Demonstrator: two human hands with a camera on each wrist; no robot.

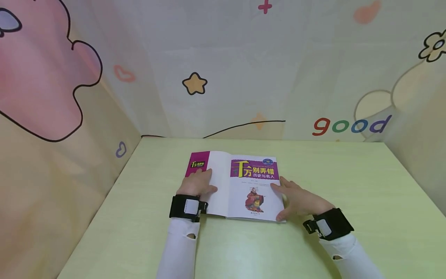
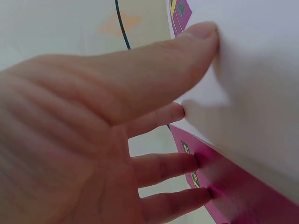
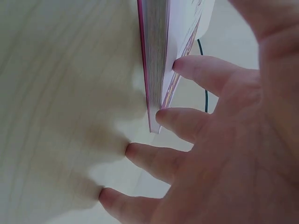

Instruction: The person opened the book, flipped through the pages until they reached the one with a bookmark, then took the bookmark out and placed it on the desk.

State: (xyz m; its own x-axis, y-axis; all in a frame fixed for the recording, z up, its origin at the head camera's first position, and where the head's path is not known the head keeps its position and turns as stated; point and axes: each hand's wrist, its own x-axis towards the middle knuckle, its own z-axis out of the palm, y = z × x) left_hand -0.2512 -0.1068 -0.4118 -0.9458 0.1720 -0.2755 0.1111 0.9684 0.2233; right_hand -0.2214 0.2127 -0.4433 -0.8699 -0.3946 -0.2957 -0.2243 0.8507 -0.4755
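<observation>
A paperback book (image 1: pixel 240 197) lies open at its title page, which carries a purple band, yellow and white Chinese characters and a robed figure. Its front cover is turned to the left, with a magenta flap (image 1: pixel 199 159) along the outer edge. My left hand (image 1: pixel 196 183) rests on that side, fingers spread, thumb on the white inner cover (image 2: pixel 261 84) and some fingertips on the magenta strip. At the right edge is my right hand (image 1: pixel 297 197), its fingers apart. In the right wrist view two fingertips meet the page block (image 3: pixel 156 60), while two others touch the table.
The pale wooden table (image 1: pixel 244 252) extends around the book. Behind it hangs a backdrop cloth (image 1: pixel 237 77) printed with a star, hearts and the word "good"; it also covers the left and right sides. Black bands with small cameras sit on both wrists.
</observation>
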